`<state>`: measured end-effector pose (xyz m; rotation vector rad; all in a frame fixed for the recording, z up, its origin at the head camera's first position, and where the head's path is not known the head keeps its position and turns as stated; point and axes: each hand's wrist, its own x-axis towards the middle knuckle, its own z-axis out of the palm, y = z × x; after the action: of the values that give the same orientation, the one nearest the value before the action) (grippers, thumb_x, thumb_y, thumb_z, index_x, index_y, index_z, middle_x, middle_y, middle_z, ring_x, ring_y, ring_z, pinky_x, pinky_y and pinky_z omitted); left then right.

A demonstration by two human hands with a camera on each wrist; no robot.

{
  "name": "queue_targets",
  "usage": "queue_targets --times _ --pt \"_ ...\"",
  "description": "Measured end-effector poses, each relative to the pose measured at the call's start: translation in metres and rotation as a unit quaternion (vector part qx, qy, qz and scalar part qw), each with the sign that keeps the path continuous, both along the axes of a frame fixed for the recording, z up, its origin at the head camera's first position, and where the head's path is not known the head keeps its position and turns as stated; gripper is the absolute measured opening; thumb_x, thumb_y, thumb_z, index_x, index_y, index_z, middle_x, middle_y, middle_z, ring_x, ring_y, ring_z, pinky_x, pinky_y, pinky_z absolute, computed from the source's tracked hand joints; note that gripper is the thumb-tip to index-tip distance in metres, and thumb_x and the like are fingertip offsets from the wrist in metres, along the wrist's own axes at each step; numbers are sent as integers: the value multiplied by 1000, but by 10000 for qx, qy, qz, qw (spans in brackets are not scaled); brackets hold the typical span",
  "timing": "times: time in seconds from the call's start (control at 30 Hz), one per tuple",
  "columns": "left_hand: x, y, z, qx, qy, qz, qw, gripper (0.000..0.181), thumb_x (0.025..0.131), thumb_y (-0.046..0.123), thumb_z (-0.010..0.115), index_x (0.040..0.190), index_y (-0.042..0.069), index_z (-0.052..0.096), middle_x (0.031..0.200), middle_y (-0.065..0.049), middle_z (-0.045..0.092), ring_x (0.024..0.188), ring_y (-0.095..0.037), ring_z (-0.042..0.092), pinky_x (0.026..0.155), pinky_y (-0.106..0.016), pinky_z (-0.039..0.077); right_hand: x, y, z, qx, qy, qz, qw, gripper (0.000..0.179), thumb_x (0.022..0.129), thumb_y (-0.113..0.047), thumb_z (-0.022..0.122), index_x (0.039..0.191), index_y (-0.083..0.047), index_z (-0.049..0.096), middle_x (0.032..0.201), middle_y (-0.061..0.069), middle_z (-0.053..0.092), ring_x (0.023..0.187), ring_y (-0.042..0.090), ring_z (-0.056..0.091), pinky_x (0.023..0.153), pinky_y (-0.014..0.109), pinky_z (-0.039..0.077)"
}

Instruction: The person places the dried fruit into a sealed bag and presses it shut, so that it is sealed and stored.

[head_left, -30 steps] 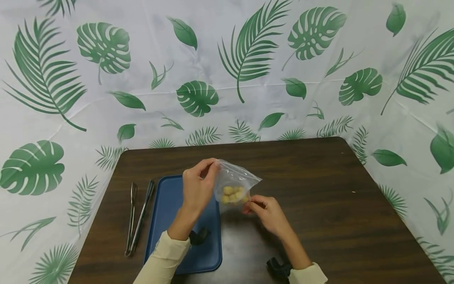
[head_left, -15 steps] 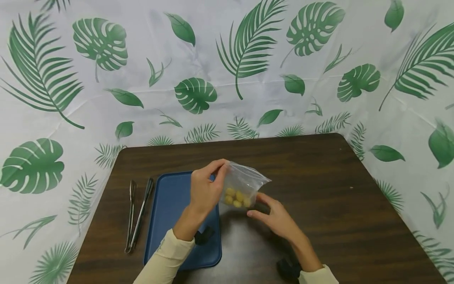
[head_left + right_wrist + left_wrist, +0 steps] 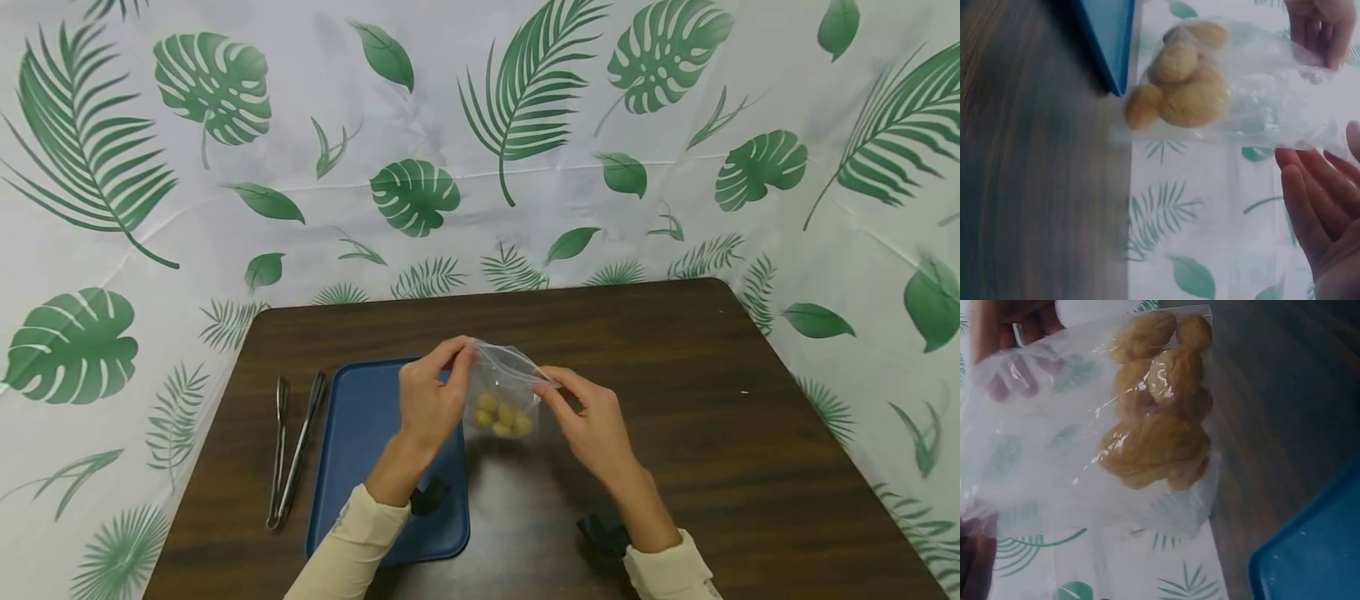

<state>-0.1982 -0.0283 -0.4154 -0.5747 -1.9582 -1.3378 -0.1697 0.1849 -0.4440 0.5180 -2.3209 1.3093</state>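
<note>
A clear zip bag (image 3: pixel 491 375) hangs above the table, its top edge slightly parted in the head view. Several round, yellow-brown pieces (image 3: pixel 1154 444), like small potatoes or puffs, lie at its bottom; their exact kind is unclear. My left hand (image 3: pixel 432 392) pinches the bag's upper left corner. The upper right corner is pinched between thumb and fingers of my right hand (image 3: pixel 592 421). In the right wrist view, the bag (image 3: pixel 1260 100) stretches between both hands, with the pieces (image 3: pixel 1188 94) gathered at the end away from the fingers.
A blue tray (image 3: pixel 360 450) lies on the dark wood table (image 3: pixel 712 467), partly under my left forearm. Left of it rest metal tongs (image 3: pixel 292 467), their arms spread. A leaf-print sheet (image 3: pixel 337 192) hangs behind the table.
My right hand has left the bag's lower right corner, moved up and taken hold of the upper right corner. The bag shifted slightly right with my left hand, and its mouth has parted somewhat.
</note>
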Motion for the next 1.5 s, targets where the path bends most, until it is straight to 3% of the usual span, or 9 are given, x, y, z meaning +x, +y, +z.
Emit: queue_targets --times 0.17,0.27,0.4,0.53,0.7,1.03,1.3,1.37,1.5 --pt "-1 -7 -18 -156 456 -542 9974 33 96 21 53 120 1 62 107 -8 70 89 -17 67 73 -32 54 3 -1 5 281 502 -249 9980 13 93 -17 60 99 -20 71 77 -10 66 56 2 51 53 15 40" --pt "2 -17 -36 -430 321 -750 9957 49 99 32 41 136 0 46 122 -10 63 102 -20 63 76 -37 53 2 -1 9 312 756 -259 9963 12 92 -14 62 97 -18 72 77 -10 67 54 2 49 53 16 40" --pt "12 -28 -61 -899 -532 -763 9916 48 100 30 28 142 8 40 128 -9 59 106 -22 62 78 -40 52 -1 -1 14 357 847 -221 9955 12 91 -15 63 98 -17 72 84 -7 70 55 2 50 55 16 42" --pt "22 -28 -78 -990 -1645 -1025 9760 42 99 13 32 137 15 48 122 -8 62 101 -24 64 81 -39 52 -4 -1 19 354 970 -324 9941 11 91 -15 63 97 -15 72 83 -6 70 54 2 50 53 17 42" --pt "26 -25 -81 -820 -2504 -1123 9581 40 91 4 47 126 20 59 106 2 67 90 -15 66 76 -31 53 -10 -3 27 336 1152 -337 9922 10 90 -13 63 95 -14 72 78 -6 68 48 2 43 49 16 38" --pt "28 -21 -80 -474 -3060 -1235 9428 36 87 11 68 122 15 62 99 0 70 89 -14 66 73 -27 53 -15 -2 34 192 1324 -305 9905 13 89 -6 63 95 -13 71 69 -5 63 47 0 40 45 16 35" --pt "30 -16 -72 769 -3942 -1552 9025 32 86 2 66 117 -3 63 97 -22 69 81 -42 67 69 -43 55 -13 -2 38 133 1224 -251 9921 14 89 -5 62 97 -13 71 71 -5 65 48 1 44 46 16 38" --pt "30 -16 -73 916 -3913 -1591 9018 29 86 0 65 114 -5 63 96 -24 69 80 -41 67 70 -47 54 -12 -1 39 131 1209 -242 9923 14 89 -5 63 97 -13 71 71 -5 65 51 1 47 48 15 40" --pt "28 -15 -79 893 -3654 -1376 9163 21 85 -2 65 106 -3 67 87 -19 70 72 -29 69 66 -46 54 -12 2 42 216 1188 -198 9925 13 89 -6 63 97 -13 71 72 -6 65 52 1 48 50 16 40"
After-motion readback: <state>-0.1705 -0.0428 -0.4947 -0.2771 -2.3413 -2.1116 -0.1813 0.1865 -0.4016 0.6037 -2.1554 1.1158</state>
